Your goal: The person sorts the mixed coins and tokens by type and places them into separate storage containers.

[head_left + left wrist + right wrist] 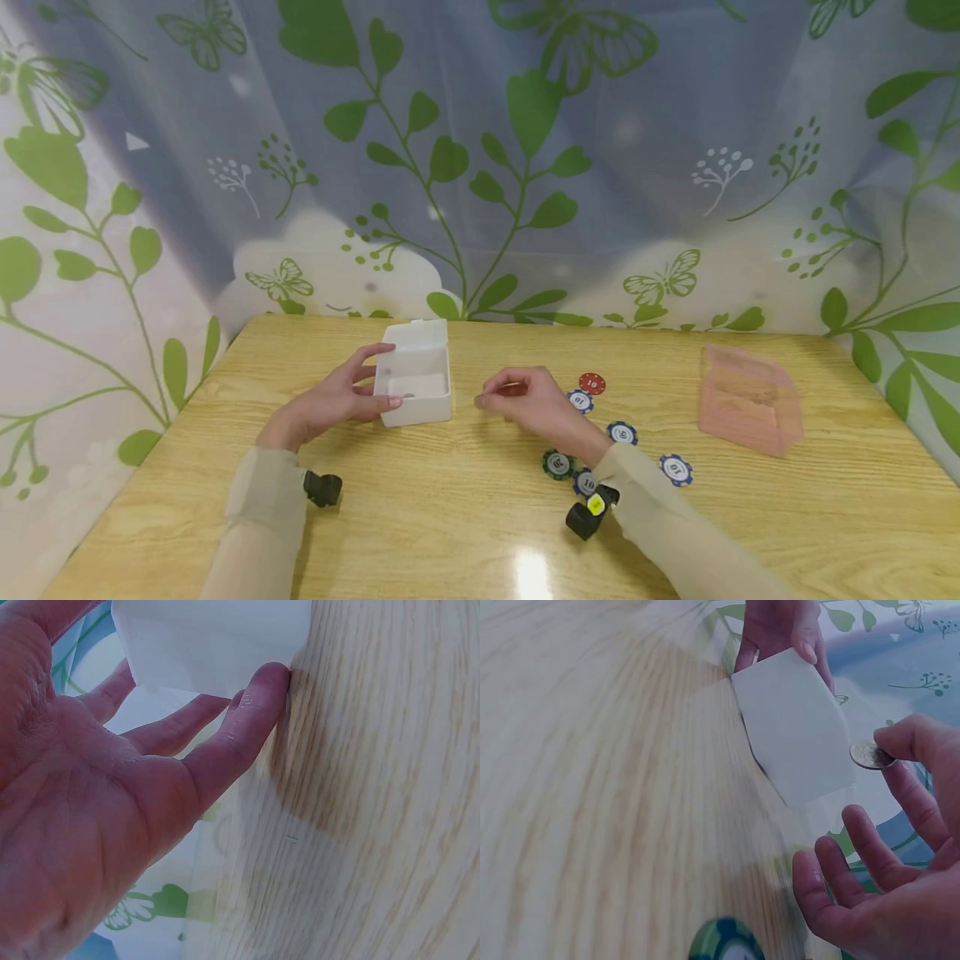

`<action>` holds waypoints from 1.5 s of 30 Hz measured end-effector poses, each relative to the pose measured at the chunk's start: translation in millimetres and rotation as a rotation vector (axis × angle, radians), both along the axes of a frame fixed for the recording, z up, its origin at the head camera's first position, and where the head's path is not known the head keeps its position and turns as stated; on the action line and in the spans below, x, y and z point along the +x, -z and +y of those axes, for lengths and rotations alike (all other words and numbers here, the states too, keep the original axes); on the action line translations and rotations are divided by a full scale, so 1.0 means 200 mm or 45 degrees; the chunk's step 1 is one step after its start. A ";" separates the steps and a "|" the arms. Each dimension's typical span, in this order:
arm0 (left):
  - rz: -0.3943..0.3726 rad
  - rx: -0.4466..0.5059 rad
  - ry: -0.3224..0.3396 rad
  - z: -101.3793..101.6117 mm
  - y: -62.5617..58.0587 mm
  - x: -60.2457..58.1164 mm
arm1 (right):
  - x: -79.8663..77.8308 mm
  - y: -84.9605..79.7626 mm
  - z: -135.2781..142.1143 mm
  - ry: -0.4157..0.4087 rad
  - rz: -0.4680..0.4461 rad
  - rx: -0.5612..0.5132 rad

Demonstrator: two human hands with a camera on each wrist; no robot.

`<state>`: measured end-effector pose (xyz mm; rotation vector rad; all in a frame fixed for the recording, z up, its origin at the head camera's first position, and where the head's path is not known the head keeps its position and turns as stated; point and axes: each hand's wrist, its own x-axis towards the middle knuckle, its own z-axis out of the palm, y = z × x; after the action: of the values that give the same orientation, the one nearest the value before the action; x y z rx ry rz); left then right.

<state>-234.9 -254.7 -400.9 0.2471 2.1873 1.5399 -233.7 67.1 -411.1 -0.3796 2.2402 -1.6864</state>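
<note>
A small white box [426,411] with its lid [416,334] raised stands on the table. My left hand [337,400] grips its left side, thumb at the front and fingers spread toward the back. Just inside the box, near the thumb tip, a small dark spot shows, too small to identify. To the right of the box, my right hand [536,406] hovers above the table. Between its thumb and index finger it pinches a silver coin [870,754], seen plainly in the right wrist view. The other fingers of that hand are loosely bent.
Around the right forearm lie several poker chips: a red chip [592,383], a green chip [558,464] and blue ones such as the blue chip [676,470]. A translucent pink pouch [750,404] rests at the right. Behind the wooden table [420,517] hangs a leaf-patterned curtain [480,208].
</note>
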 end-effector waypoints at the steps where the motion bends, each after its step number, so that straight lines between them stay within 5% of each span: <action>1: 0.001 -0.002 -0.003 0.00 0.00 0.00 | -0.01 0.00 -0.01 0.012 -0.011 -0.017; 24: 0.007 -0.005 -0.001 0.00 0.00 -0.01 | -0.08 -0.03 -0.20 0.206 -0.208 -0.266; 45: -0.019 -0.031 0.008 0.00 0.00 -0.01 | -0.08 -0.04 -0.34 0.269 -0.297 -0.422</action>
<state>-237.5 -255.5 -401.4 0.2336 2.1902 1.5066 -249.6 -1.5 -402.5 -0.0132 1.8906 -2.0977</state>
